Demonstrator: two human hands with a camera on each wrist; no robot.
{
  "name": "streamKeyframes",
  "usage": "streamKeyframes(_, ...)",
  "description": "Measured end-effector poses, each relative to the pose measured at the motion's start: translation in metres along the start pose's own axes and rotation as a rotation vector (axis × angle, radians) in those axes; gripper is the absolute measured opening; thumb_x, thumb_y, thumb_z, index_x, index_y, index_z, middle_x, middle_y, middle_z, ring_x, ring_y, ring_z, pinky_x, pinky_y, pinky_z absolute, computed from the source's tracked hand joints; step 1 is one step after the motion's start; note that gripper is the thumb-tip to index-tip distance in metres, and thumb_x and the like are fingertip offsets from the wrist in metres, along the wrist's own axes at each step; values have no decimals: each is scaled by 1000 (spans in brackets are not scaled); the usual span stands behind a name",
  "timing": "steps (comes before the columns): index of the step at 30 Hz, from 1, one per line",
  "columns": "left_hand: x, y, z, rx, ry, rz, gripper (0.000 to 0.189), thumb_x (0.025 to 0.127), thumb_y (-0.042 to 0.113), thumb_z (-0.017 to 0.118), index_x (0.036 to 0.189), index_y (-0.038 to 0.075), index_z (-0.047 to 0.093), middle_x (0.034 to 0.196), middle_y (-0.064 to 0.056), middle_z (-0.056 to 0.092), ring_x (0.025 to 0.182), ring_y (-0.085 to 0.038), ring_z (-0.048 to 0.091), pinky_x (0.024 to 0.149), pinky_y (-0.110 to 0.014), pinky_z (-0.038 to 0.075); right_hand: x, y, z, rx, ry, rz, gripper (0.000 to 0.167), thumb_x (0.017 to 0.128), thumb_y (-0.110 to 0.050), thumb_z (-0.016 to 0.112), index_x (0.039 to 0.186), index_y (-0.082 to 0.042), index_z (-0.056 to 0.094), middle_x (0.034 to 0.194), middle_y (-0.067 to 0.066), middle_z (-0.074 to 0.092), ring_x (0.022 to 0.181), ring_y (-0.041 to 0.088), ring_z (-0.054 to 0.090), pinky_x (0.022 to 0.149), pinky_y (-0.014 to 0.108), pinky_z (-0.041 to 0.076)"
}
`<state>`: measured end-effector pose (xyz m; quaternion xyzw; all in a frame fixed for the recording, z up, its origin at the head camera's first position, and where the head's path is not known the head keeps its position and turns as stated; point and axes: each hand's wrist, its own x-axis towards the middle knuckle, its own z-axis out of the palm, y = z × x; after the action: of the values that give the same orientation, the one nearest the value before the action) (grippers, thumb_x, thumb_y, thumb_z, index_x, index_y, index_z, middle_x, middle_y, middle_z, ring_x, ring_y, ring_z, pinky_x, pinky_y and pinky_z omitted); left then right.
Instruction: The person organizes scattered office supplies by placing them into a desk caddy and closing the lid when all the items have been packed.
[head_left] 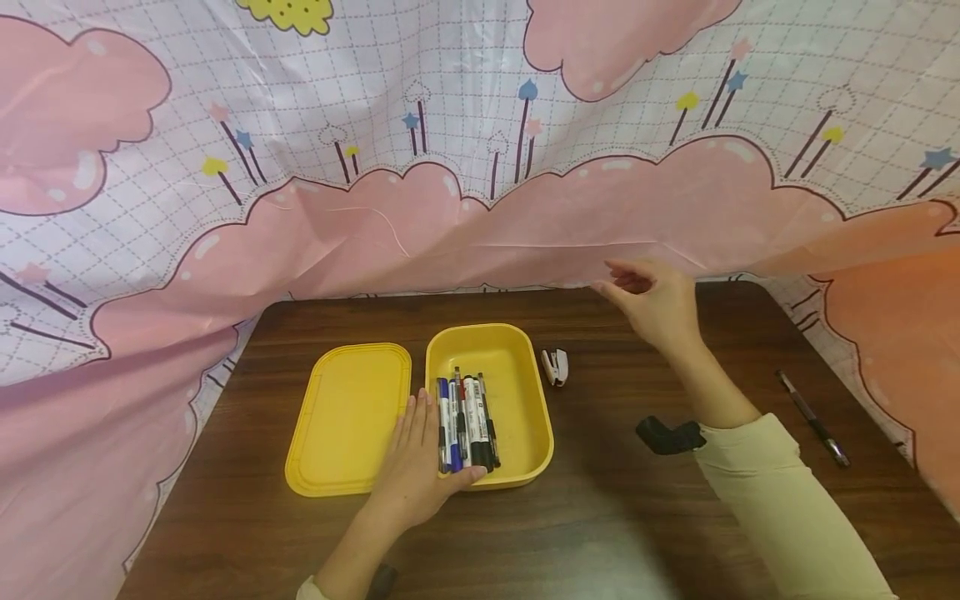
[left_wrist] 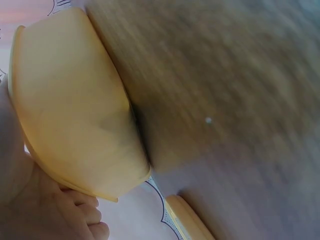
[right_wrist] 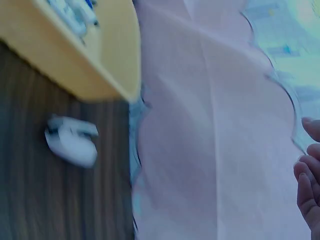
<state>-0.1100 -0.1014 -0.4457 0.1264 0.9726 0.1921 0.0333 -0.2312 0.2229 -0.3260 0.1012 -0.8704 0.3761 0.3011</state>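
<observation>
My left hand (head_left: 412,483) rests on the near left corner of a yellow plastic box (head_left: 531,417), its fingers laid fairly straight along the left side and its thumb on the front rim. Inside the box, toward the left, lie several pens and markers (head_left: 467,421) side by side. The outer wall of the box (left_wrist: 75,110) fills much of the left wrist view. My right hand (head_left: 656,304) is raised over the far part of the table, loosely bent, with nothing visible between thumb and fingers. A small white stapler (head_left: 556,367) lies right of the box, apart from both hands.
Left of the box a flat yellow lid (head_left: 351,417) lies on the dark wooden table (head_left: 600,517). One pen (head_left: 812,419) lies near the right edge of the table. A patterned pink and white curtain (head_left: 465,225) hangs behind the table.
</observation>
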Motion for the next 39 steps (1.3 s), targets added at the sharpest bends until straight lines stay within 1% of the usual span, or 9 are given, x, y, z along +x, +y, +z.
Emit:
streamKeyframes(6,0,1,0,-3,6,7,117,80,80,46,154,-1,5,162,-17,-7,151,-32,-7,124,-48,8,2,24,-43,-79,102,35,31,77,-18,82,105,-7,76,88,20,74,65,-29,48,62,-2,41)
streamKeyframes(9,0,1,0,-3,12,3,117,80,80,47,154,-1,6,162,-17,-6,151,-32,-5,124,-48,9,-1,36,-60,-98,132,67,32,75,-20,84,104,-9,77,82,-6,75,65,-28,50,62,-4,39)
streamKeyframes(12,0,1,-1,2,17,0,117,80,80,47,154,-1,7,162,-17,-5,152,-33,-4,124,-49,10,-5,47,-74,-97,162,83,33,73,-19,85,104,-9,77,77,-37,60,66,-28,51,63,-5,38)
streamKeyframes(15,0,1,0,0,12,-2,117,80,80,48,154,-1,8,162,-16,-6,151,-32,-5,124,-49,9,-7,57,-86,-91,194,88,34,74,-17,85,105,-6,76,75,-49,50,67,-28,50,63,-5,38)
streamKeyframes(20,0,1,1,-8,4,-8,116,80,78,51,154,-1,9,162,-16,-6,152,-32,-6,124,-49,9,-11,71,-108,-51,229,133,35,74,-14,84,105,-1,75,76,-43,56,66,-24,53,63,-4,40)
streamKeyframes(25,0,0,0,1,1,-11,116,80,79,49,154,0,8,162,-15,-8,152,-31,-7,124,-48,9,-22,97,-130,-42,228,238,37,77,-14,81,110,-1,73,79,-37,58,69,-20,54,65,-4,41)
streamKeyframes(28,-1,0,0,1,2,-7,116,80,79,48,154,0,7,162,-15,-8,152,-31,-6,124,-48,9,-37,120,-139,-62,204,316,38,80,-14,78,115,0,70,77,-39,55,67,-21,52,62,-4,40)
streamKeyframes(35,-1,-1,-2,6,3,-3,116,80,80,47,154,-1,7,162,-15,-9,152,-32,-5,124,-48,9,-81,178,-152,-114,44,502,58,86,-29,73,130,5,58,72,-50,46,65,-27,46,53,1,40)
streamKeyframes(39,-1,-1,0,13,-4,-4,117,79,82,43,154,-1,7,162,-15,-9,152,-31,-6,124,-48,8,-98,198,-153,-98,81,541,52,85,-27,75,129,-4,62,70,-48,50,64,-26,48,53,0,40)
